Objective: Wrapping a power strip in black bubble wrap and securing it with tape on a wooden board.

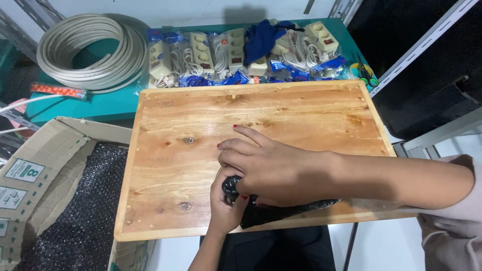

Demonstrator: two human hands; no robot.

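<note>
Black bag (281, 211) at near edge of board (201, 150), mid-handling: left hand (226, 200) closed on its bunched end, right hand (273, 168) pressed flat on top, fingers extended; next move probably needs steady hold

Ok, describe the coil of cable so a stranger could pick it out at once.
Start at the big wooden board, then look past its far left corner to the green shelf. The cable coil lies there: thick, pale grey, looped in a ring, unlike the packaged power strips beside it.
</note>
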